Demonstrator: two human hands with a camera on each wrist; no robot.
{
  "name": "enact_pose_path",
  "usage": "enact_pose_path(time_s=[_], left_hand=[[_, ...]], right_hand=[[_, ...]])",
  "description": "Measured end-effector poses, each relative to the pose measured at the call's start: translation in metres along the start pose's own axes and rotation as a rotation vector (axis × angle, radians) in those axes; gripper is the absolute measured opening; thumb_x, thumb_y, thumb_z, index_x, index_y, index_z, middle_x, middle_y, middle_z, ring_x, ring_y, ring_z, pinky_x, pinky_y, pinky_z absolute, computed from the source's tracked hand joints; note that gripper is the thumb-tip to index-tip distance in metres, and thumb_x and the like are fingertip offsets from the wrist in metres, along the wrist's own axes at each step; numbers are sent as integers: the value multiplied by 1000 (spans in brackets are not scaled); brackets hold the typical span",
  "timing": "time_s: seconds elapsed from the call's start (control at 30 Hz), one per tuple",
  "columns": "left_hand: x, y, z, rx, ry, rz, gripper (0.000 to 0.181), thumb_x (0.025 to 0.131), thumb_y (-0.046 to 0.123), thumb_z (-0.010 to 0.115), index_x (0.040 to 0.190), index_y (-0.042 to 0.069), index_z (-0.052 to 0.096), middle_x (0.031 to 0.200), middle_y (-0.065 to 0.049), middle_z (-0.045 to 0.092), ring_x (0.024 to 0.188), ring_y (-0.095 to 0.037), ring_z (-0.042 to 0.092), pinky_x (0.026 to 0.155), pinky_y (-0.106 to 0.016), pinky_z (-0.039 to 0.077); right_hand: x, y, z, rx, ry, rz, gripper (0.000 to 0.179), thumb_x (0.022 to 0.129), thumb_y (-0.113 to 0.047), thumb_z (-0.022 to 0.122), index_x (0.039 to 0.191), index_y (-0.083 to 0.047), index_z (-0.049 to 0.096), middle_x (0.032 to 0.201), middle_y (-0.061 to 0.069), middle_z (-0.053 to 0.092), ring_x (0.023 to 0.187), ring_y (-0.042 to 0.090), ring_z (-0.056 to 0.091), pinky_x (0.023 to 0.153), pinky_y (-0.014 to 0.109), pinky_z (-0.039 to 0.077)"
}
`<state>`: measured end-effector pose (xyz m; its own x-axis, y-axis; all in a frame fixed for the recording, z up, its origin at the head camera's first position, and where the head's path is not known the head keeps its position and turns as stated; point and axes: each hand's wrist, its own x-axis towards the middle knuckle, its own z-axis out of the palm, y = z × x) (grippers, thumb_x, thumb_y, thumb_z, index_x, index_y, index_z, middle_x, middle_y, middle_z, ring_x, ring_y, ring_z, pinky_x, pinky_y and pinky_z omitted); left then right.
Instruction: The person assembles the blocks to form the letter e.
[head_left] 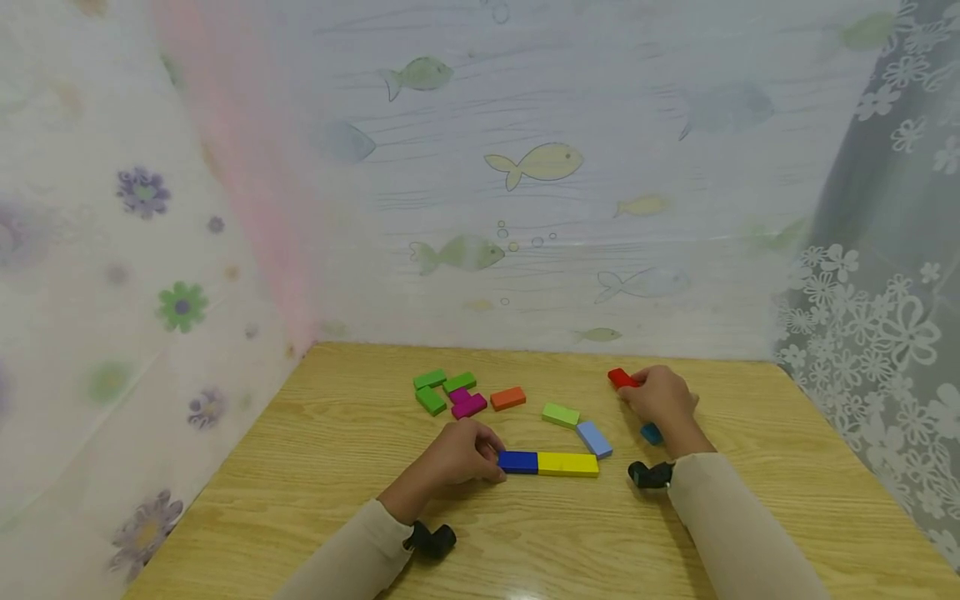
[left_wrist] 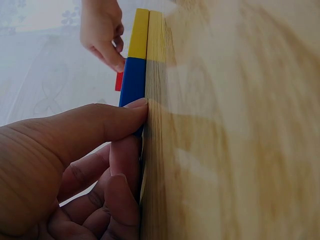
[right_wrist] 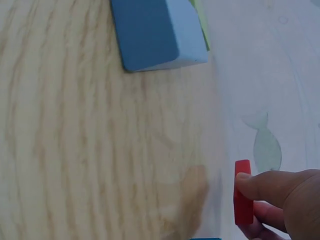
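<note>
Left hand [head_left: 459, 455] pinches a blue block [head_left: 519, 462] touching the left end of a yellow block [head_left: 567, 465] — right hand [head_left: 663, 395], farther back and rightward, pinches a red block [head_left: 620, 378].

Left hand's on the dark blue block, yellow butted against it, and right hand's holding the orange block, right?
Wrong colour: the right hand holds the red block, as the right wrist view shows. The left hand is on the dark blue block, with the yellow block against it.

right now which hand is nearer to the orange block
Left. The left hand, pinching the dark blue block, is on the near-left side of the orange block; the right hand, holding the red block, is farther off to the right.
</note>
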<state>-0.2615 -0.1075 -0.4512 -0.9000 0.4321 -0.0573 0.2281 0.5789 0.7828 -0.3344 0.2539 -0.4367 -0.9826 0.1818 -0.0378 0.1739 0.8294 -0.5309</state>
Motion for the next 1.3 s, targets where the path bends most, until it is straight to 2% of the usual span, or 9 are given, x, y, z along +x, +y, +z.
enact_pose_path(time_s=[0.23,0.6,0.9,1.3], left_hand=[[-1,1,0,-3,0,0,30,75,15,93,100,13,78,78,2,71,74,-15,64,66,-30,54],[-1,1,0,1,1,4,29,76,16,93,101,13,78,78,2,71,73,-15,65,66,-31,54],[-1,0,1,-2,3,8,30,75,16,93,101,13,78,78,3,71,73,-15,65,66,-31,54],[-1,2,1,-17,0,2,30,75,15,93,101,12,78,78,2,71,73,-15,65,65,-31,54]], right_hand=[[-1,-8,-2,23,1,-25,49,95,-38,73,132,-6,68,129,21,67,106,37,60,90,57,35],[-5,-32,-4,38,-1,-144,44,95,-32,75,128,-3,70,125,19,71,107,38,62,86,53,38],[-8,-53,-1,61,-30,-284,41,95,-23,75,126,2,70,125,22,70,105,36,64,90,50,53],[-14,-73,3,83,-75,-363,35,95,-16,75,124,2,72,117,18,73,94,29,65,82,42,57]])
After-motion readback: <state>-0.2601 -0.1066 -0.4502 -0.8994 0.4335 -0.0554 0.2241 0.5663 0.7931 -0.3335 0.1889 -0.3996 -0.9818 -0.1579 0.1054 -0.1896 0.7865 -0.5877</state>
